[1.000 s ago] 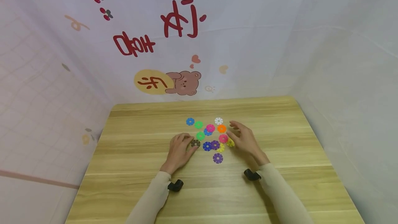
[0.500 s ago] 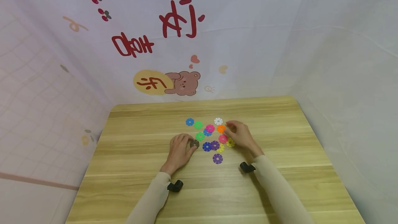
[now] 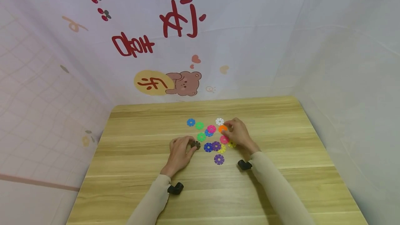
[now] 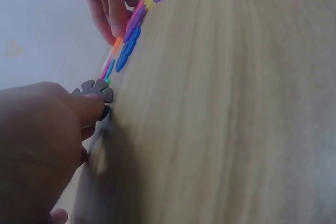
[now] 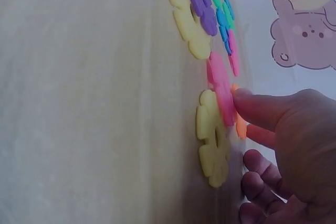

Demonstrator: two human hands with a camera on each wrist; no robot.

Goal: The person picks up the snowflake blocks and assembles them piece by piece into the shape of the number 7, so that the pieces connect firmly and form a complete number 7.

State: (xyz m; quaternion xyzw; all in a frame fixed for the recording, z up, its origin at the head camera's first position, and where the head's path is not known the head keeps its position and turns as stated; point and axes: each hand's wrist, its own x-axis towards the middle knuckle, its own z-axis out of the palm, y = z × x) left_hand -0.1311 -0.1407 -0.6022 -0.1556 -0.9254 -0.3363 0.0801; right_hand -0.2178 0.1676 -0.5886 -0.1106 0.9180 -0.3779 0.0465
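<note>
In the head view my left hand (image 3: pixel 180 153) is at the left of a cluster of flower-shaped plastic snowflake discs. It pinches a dark grey disc (image 4: pixel 94 92) between thumb and fingers; the disc stands tilted up in the left wrist view. My right hand (image 3: pixel 238 133) is at the cluster's right side, with thumb and index finger at the edges of an orange disc (image 5: pixel 241 124). Under and beside that hand are a pink disc (image 5: pixel 221 90) and a yellow disc (image 5: pixel 212 145). A white disc (image 3: pixel 219 121) lies just beyond the orange one.
Between the hands lie green (image 3: pixel 201 136), dark blue (image 3: pixel 208 147) and purple (image 3: pixel 219 159) discs, some overlapping. A blue disc (image 3: pixel 191 122) lies at the far left of the cluster. The wooden table (image 3: pixel 125 183) meets white printed cloth (image 3: pixel 256 61) at its back and sides.
My right hand has moved left and in to the orange disc, and its thumb and index finger have drawn closer together. The left hand has tilted the dark grey disc slightly.
</note>
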